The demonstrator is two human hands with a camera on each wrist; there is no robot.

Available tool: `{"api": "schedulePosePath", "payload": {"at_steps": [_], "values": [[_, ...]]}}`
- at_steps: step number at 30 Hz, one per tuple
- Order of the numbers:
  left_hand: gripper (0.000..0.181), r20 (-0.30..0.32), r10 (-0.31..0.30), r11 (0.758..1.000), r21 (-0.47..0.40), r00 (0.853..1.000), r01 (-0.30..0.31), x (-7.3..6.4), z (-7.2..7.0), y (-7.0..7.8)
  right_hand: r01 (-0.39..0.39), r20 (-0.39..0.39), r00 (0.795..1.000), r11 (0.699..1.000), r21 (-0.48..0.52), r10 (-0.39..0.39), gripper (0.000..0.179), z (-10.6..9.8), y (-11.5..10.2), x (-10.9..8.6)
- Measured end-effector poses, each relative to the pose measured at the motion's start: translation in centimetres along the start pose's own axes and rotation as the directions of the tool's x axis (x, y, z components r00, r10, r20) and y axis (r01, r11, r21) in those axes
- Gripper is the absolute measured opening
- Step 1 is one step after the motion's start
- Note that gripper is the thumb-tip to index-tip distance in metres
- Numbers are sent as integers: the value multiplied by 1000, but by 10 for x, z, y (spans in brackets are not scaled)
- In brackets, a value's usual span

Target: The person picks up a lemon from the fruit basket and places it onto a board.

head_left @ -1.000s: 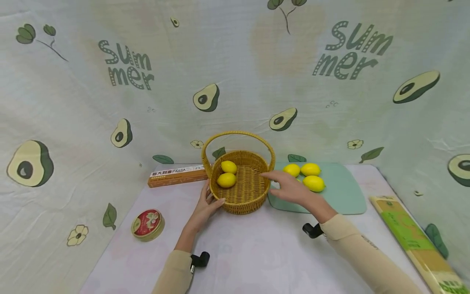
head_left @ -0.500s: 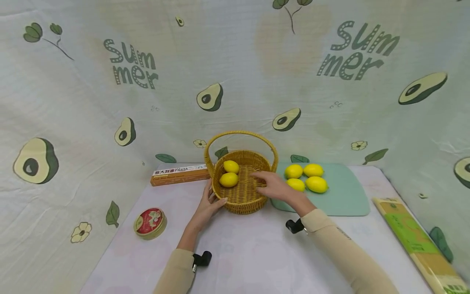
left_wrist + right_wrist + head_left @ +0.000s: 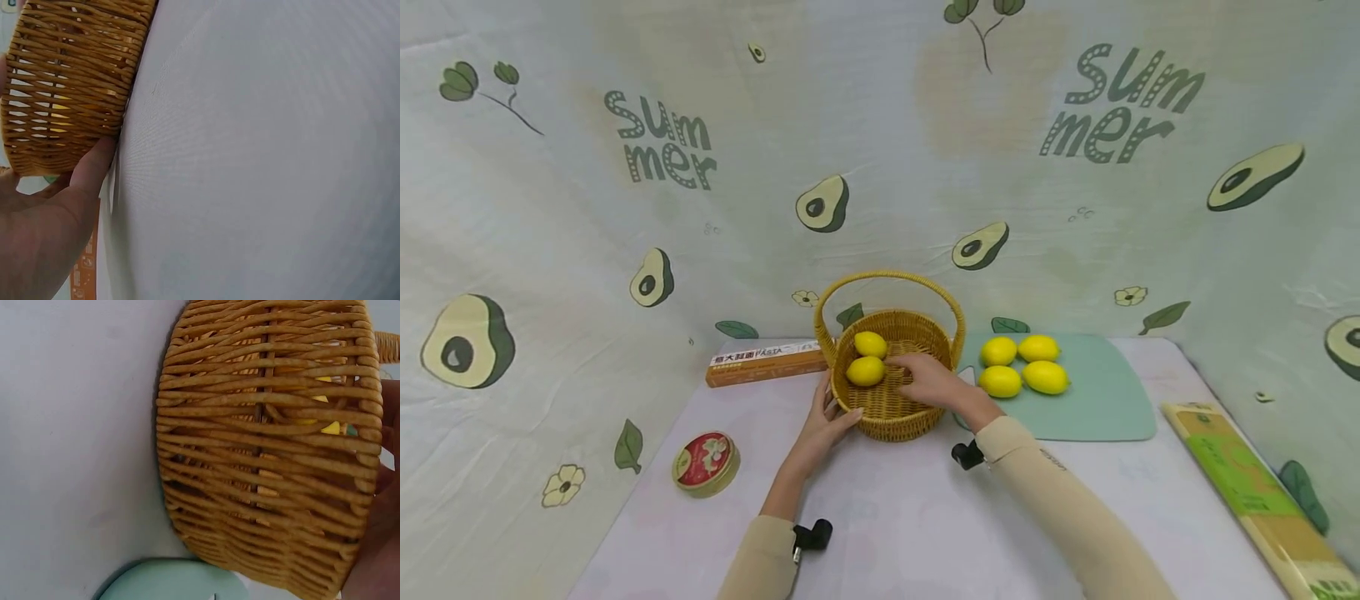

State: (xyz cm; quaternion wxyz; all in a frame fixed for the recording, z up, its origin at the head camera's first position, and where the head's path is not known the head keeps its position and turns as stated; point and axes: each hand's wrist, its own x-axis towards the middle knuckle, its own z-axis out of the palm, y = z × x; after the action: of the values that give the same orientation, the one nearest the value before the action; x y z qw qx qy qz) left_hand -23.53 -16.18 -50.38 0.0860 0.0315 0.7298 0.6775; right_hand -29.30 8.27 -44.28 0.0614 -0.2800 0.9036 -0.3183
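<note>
A wicker basket (image 3: pixel 895 429) with a tall arched handle stands mid-table in the head view. Inside, on its left, lie two yellow lemons, one behind (image 3: pixel 870 343) and one in front (image 3: pixel 866 372). My left hand (image 3: pixel 818 429) grips the basket's left front side, thumb at the rim; the left wrist view shows that hand (image 3: pixel 50 228) against the woven wall (image 3: pixel 75 81). My right hand (image 3: pixel 928 383) reaches over the right rim into the basket, fingertips extended close to the front lemon. In the right wrist view the basket wall (image 3: pixel 269 437) hides most of that hand.
Several more lemons (image 3: pixel 1046 377) lie on a pale green board (image 3: pixel 1105 408) right of the basket. A pasta box (image 3: pixel 767 363) lies behind left, a round red tin (image 3: pixel 706 463) at front left. A long green-and-yellow packet (image 3: pixel 1247 492) lies along the right edge.
My right hand has moved left from the basket's right rim to beside the lemons inside, uncovering the lemons on the board. My left hand stays on the basket.
</note>
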Motion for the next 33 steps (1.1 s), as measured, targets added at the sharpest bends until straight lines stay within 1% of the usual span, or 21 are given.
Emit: {"api": "schedulePosePath", "payload": {"at_steps": [3, 7, 11, 15, 18, 21, 24, 29, 33], "values": [[102, 6, -10, 1000, -20, 1000, 10, 1, 1, -2, -3, -8, 1000, 999, -48, 3, 53, 5, 0, 6], [102, 1, -1, 1000, -24, 1000, 1, 1, -2, -4, 12, -19, 1000, 994, -109, -14, 54, 13, -3, 18], [100, -6, 9, 1000, -22, 1000, -10, 1, -2, -5, -5, -14, 1000, 994, -114, 4, 59, 20, -7, 26], [98, 1, 14, 1000, -10, 1000, -13, 1, 0, -5, -31, 18, 999, 990, -134, 34, 64, 26, -9, 30], [98, -3, 9, 1000, 0, 1000, -9, 1, 0, -4, -18, 23, 1000, 992, -124, 21, 63, 27, -12, 31], [98, -5, 9, 1000, -2, 1000, -9, 0, 0, -4, 8, 7, 1000, 993, -120, -7, 57, 28, -15, 32], [99, -1, 16, 1000, -10, 1000, -16, 1, -1, -4, 31, -10, 999, 988, -148, -33, 49, 29, -18, 34], [98, 3, 13, 1000, -24, 1000, -13, 1, -1, -6, 72, 2, 997, 981, -182, -73, 36, 32, -24, 34], [98, 1, 13, 1000, -21, 1000, -13, 0, -1, -7, 77, 9, 997, 981, -180, -76, 29, 34, -28, 34]]}}
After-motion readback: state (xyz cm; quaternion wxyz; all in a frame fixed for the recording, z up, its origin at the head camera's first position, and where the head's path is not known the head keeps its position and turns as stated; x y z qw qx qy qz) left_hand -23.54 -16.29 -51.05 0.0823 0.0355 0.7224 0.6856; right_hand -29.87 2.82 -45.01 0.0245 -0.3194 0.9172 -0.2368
